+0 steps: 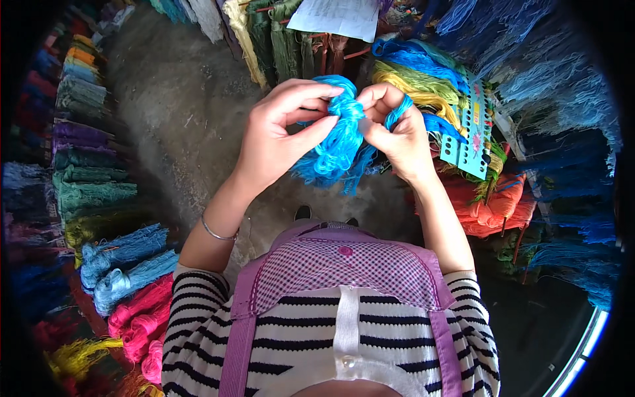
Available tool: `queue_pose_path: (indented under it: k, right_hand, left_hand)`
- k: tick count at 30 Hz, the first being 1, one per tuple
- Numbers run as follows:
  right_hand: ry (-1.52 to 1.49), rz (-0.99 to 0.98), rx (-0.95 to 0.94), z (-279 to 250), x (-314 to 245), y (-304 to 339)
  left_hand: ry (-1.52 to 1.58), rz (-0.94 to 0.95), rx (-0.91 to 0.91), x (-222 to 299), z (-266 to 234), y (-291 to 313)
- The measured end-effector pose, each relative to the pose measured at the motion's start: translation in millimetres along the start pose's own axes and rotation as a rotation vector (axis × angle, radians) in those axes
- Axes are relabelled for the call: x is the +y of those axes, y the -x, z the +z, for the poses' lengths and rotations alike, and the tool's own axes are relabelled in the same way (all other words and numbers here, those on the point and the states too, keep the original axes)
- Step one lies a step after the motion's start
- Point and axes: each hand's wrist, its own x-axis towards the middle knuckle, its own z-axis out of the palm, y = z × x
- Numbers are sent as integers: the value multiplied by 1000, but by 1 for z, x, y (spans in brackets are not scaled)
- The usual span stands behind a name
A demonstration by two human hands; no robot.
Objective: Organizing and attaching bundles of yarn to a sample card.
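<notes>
A bright blue skein of thread (337, 142), bunched at its top with loose strands hanging below, is held up in front of me between both hands. My left hand (283, 122) pinches its upper part from the left, thumb and fingertips pressed into the threads. From the right, my right hand (397, 132) grips the skein's side, its thumb and forefinger closed on the thread. A short blue loop of the same thread passes across the fingers of that hand. The exact knotting under the fingertips is hidden.
Racks of coloured skeins (86, 159) line the left. Blue skeins (555, 99) hang at the right. Beside my right hand, a pale blue card with holes (473, 129) lies against yellow and blue skeins, above red bundles (496, 205). White paper (334, 16) lies ahead; concrete floor (172, 99) shows between.
</notes>
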Motion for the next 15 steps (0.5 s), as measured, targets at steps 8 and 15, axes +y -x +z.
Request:
queue_pose_path:
  k: [8, 15]
  right_hand:
    - [746, -340, -36, 5, 3, 4]
    - [629, -244, 134, 18, 9, 17]
  left_hand:
    - [-439, -68, -144, -2, -5, -5]
    - [323, -401, -78, -30, -7, 7]
